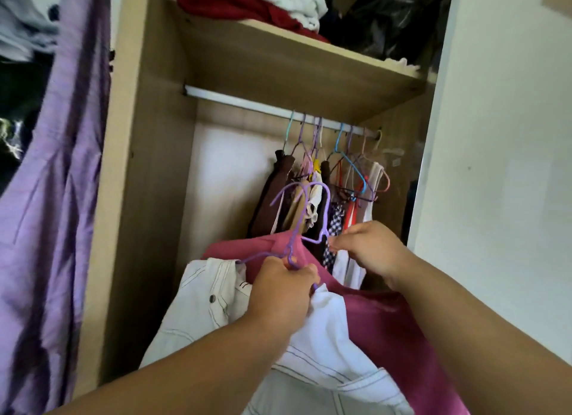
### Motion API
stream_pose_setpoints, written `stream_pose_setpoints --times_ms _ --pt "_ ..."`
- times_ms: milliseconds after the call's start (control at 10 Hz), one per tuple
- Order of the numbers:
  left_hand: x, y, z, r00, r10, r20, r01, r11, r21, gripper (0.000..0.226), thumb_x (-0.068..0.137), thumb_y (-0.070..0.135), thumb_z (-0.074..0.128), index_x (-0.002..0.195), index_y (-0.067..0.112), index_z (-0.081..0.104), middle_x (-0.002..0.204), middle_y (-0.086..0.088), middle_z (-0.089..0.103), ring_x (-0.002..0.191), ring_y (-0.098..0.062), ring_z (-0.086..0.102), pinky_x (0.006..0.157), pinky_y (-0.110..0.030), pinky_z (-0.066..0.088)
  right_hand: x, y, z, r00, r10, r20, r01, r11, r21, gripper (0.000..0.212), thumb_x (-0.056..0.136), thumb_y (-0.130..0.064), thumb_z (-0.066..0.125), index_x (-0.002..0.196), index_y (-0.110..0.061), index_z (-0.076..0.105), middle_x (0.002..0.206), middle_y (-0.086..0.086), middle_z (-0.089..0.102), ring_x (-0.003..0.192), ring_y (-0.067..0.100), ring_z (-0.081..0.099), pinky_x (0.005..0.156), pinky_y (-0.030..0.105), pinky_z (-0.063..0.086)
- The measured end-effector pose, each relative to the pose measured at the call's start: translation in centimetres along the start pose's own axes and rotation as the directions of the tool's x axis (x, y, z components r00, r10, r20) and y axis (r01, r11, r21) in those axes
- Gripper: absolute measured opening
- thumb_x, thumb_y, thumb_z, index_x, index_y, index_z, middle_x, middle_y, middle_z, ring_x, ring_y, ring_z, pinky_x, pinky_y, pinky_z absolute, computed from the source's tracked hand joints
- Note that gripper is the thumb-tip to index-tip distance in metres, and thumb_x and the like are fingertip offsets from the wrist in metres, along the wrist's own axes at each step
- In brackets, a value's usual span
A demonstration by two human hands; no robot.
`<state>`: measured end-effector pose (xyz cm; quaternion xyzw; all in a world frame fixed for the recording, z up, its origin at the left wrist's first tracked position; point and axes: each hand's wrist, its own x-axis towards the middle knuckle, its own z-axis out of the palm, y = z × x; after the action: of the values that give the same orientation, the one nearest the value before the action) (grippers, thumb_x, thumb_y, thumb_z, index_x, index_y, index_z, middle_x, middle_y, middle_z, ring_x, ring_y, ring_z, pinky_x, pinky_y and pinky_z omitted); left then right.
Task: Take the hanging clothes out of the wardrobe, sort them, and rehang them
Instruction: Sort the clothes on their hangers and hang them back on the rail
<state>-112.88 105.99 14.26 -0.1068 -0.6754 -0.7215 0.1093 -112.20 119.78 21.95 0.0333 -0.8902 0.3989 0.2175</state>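
Note:
My left hand (pixel 280 290) grips the neck of a purple hanger (pixel 292 229) that carries a white denim jacket (pixel 210 309), held below the wardrobe rail (pixel 247 103). My right hand (pixel 370 249) pinches a second purple hanger (pixel 325 207) at its shoulder; a pink garment (pixel 380 328) hangs from it, behind the jacket. Both hooks are off the rail and point up. Several garments on coloured hangers (pixel 322 185) hang bunched at the right end of the rail.
The wardrobe's wooden side panel (pixel 133 198) stands at left, with a purple garment (pixel 52 198) draped beside it. A shelf (pixel 278 58) above the rail holds red, white and dark folded clothes. A white wall (pixel 501 167) is at right.

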Motion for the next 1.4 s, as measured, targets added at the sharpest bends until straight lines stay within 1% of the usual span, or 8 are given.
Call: stream_pose_setpoints --times_ms 200,300,400,600,900,1100,1200,1400 --pt "2.9 4.1 -4.1 0.996 0.077 -0.038 -0.072 0.990 0.120 0.025 0.089 0.012 0.054 0.064 0.010 0.057 0.048 0.002 0.051 0.046 -0.014 0.046 0.049 -0.023 0.036 2.9 -3.9 2.4 0.999 -0.038 -0.001 0.038 0.999 0.037 0.022 0.085 -0.023 0.066 0.078 -0.002 0.064 0.052 -0.002 0.041 0.040 0.007 0.034 0.038 0.015 0.025" --pt "4.7 6.4 -6.3 0.995 0.085 -0.058 -0.070 0.975 0.213 0.012 0.090 0.010 0.055 0.086 0.003 0.063 0.083 -0.018 0.064 0.063 -0.024 0.050 0.058 -0.026 0.042 4.0 -5.7 3.5 1.000 0.025 0.019 -0.027 0.993 0.115 0.008 0.087 -0.018 0.061 0.082 -0.015 0.056 0.065 -0.001 0.048 0.051 0.010 0.043 0.044 0.020 0.036" --pt "6.5 8.2 -8.0 0.992 0.099 -0.078 -0.075 0.961 0.268 0.030 0.092 0.009 0.050 0.111 -0.014 0.058 0.117 -0.032 0.059 0.063 -0.024 0.049 0.049 -0.021 0.037 5.4 -8.0 4.3 0.994 0.046 0.097 -0.067 0.973 0.220 0.008 0.089 -0.011 0.053 0.082 -0.014 0.051 0.066 0.003 0.046 0.051 0.013 0.041 0.044 0.022 0.033" --pt "10.9 12.5 -9.3 0.974 0.199 -0.106 -0.135 0.892 0.431 0.041 0.080 0.032 0.050 0.096 -0.002 0.068 0.103 -0.025 0.065 0.097 -0.039 0.060 0.079 -0.037 0.047 7.6 -13.2 3.7 0.980 0.012 0.198 -0.101 0.890 0.445 0.029 0.094 0.002 0.035 0.077 -0.015 0.052 0.062 0.000 0.053 0.047 0.007 0.045 0.052 0.021 0.036" --pt "20.8 17.0 -9.7 0.952 0.306 -0.016 -0.259 0.831 0.492 0.021 0.091 0.007 0.045 0.076 0.004 0.059 0.073 -0.011 0.055 0.063 -0.022 0.048 0.054 -0.026 0.033 14.0 -15.0 3.1 0.999 0.013 0.045 -0.036 0.832 0.553 0.032 0.097 -0.002 0.029 0.081 -0.021 0.048 0.068 0.003 0.047 0.054 0.008 0.044 0.056 0.023 0.036" --pt "27.7 17.3 -9.6 0.936 0.353 0.007 -0.272 0.709 0.651 0.031 0.097 0.013 0.040 0.110 -0.001 0.065 0.110 -0.019 0.063 0.098 -0.030 0.058 0.072 -0.028 0.044 20.2 -15.5 4.0 0.998 0.011 -0.066 0.027 0.836 0.548 0.034 0.096 -0.001 0.024 0.080 -0.022 0.046 0.066 0.003 0.045 0.052 0.009 0.042 0.053 0.022 0.033" --pt "31.2 17.1 -10.4 0.923 0.380 0.059 -0.272 0.537 0.798 0.035 0.100 0.012 0.034 0.127 0.002 0.053 0.128 -0.020 0.055 0.117 -0.033 0.052 0.088 -0.030 0.042 23.4 -15.2 5.0 0.994 -0.009 -0.107 0.065 0.844 0.532 0.038 0.094 0.002 0.023 0.080 -0.022 0.047 0.065 0.005 0.045 0.052 0.011 0.040 0.054 0.023 0.031" --pt "38.7 16.6 -11.2 0.883 0.469 -0.002 -0.277 0.525 0.805 0.038 0.100 0.023 0.037 0.109 0.000 0.065 0.102 -0.013 0.066 0.105 -0.030 0.062 0.079 -0.028 0.045 28.4 -15.3 5.2 0.977 0.017 -0.212 0.082 0.889 0.451 0.018 0.093 -0.001 0.043 0.084 -0.016 0.049 0.070 0.004 0.048 0.055 0.013 0.046 0.051 0.020 0.038"
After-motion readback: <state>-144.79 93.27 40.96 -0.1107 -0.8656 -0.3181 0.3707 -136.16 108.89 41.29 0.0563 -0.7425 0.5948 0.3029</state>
